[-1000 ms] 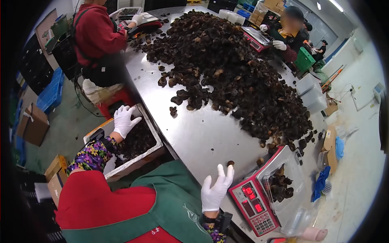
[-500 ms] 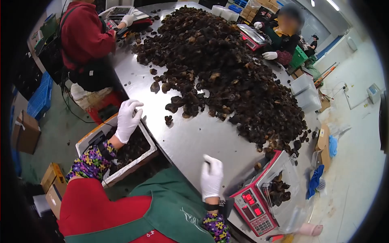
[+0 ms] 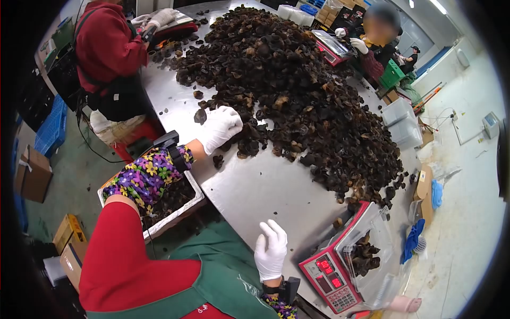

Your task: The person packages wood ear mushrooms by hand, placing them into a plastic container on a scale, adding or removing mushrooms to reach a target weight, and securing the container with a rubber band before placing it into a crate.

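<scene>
My left hand (image 3: pixel 220 128), in a white glove, is at the near left edge of a large pile of dark wood ear mushrooms (image 3: pixel 276 69) on the metal table. Its fingers are curled in; whatever lies under or in them is hidden. Low in front of me, my right hand (image 3: pixel 271 251), also gloved, hovers over the table edge with fingers apart and nothing in it. To its right stands a red digital scale (image 3: pixel 332 284) with lit red digits. A clear plastic tub (image 3: pixel 387 250) on the scale holds some wood ears (image 3: pixel 364 256).
A white foam box (image 3: pixel 197 198) with dark pieces inside stands below my left arm. Co-workers stand at the far left and far right, one near another red scale (image 3: pixel 330 49). Clear tubs (image 3: pixel 401 123) and a blue cloth (image 3: pixel 412 242) lie along the right side.
My left hand has swung from above the foam box to the right, onto the pile's edge, and its fingers have curled. My right hand has dropped slightly and its fingers have spread.
</scene>
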Demonstrator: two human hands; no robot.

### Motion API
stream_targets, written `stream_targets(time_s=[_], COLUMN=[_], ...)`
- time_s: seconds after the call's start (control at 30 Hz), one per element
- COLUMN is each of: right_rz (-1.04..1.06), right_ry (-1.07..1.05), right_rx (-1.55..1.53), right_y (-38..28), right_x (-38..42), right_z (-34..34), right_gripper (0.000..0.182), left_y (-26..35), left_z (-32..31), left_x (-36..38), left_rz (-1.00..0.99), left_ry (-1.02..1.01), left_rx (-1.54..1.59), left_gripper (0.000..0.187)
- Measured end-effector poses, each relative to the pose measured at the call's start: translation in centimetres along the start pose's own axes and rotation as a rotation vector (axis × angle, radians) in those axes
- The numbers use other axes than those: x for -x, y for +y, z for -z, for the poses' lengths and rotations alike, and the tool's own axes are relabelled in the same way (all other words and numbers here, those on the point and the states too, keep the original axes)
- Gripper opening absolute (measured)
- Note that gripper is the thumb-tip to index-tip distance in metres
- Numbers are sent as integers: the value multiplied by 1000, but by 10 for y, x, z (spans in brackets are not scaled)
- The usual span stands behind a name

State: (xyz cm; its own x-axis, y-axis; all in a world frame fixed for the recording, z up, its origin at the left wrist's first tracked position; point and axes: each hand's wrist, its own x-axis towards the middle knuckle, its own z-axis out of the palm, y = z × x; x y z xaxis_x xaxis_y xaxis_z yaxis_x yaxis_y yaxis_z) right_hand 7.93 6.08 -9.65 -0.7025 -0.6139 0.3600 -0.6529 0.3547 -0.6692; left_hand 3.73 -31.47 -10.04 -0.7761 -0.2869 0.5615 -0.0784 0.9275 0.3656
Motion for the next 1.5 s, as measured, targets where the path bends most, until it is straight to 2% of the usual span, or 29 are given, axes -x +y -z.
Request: stream_targets(time_s=[0.03,0.07,0.1,0.17,0.3,0.37,0.47,0.5,0.53,0.57,0.63,0.7,0.83,0.9,0.97,1.03,1.1,1.13,1.17,1.23,1.3,1.33,1.37,1.43,1.5], right_rz=[-43,-62,-63,-144,-116,-101,-93,-92,-100,-92,-90,-71,-64,-71,-87,-79,-75,-75,-78,-90,-78,-79,-79,-81,-81], right_ry=[13,39,33,81,101,82,77,81,89,84,84,63,59,59,77,71,87,85,78,76,70,72,74,89,70], right_rx=[3,31,28,31,41,36,29,17,16,23,28,35,49,24,32,29,36,23,9,16,14,14,11,4,2], right_y=[4,4,8,16,21,22,24,24,24,24,23,22,25,27,26,25,27,27,26,25,25,25,25,26,25], right_x=[7,11,16,28,30,31,31,31,32,31,30,29,30,32,33,32,31,31,32,30,29,30,31,29,29], right_z=[4,9,11,13,12,10,11,11,12,12,10,10,10,9,8,10,11,10,10,11,11,11,11,11,13], right_gripper=[36,33,33,30,28,28,27,27,27,27,26,26,26,28,29,30,30,30,30,30,30,30,30,30,29], left_y=[-1,2,3,1,11,16,6,-23,-35,-33,-29,-24,14,23,30,35,77,85,95,70,50,35,11,-3,42], left_z=[-4,-4,0,15,58,83,132,140,147,162,169,155,107,59,11,-38,-39,-50,-46,-85,-97,-104,-119,-123,-78], left_x=[-1,-3,-4,-5,9,23,58,80,101,108,116,105,30,-6,-41,-59,-74,-86,-102,-129,-146,-149,-150,-149,-143], left_rz=[66,130,135,570,724,741,658,658,667,528,375,285,227,69,2,12,72,110,281,232,125,218,254,174,595], left_ry=[-14,79,77,-57,-98,-88,-203,-257,-164,-200,-116,-47,-219,-141,-146,-475,-566,-443,-397,54,233,68,-14,4,-200], left_rx=[77,175,172,880,949,825,827,777,338,-179,-399,-178,51,135,63,228,336,361,431,129,-186,-140,7,297,1001], left_gripper=[12,9,9,14,22,19,18,17,20,34,46,51,54,53,51,39,26,21,19,20,29,37,37,40,41])
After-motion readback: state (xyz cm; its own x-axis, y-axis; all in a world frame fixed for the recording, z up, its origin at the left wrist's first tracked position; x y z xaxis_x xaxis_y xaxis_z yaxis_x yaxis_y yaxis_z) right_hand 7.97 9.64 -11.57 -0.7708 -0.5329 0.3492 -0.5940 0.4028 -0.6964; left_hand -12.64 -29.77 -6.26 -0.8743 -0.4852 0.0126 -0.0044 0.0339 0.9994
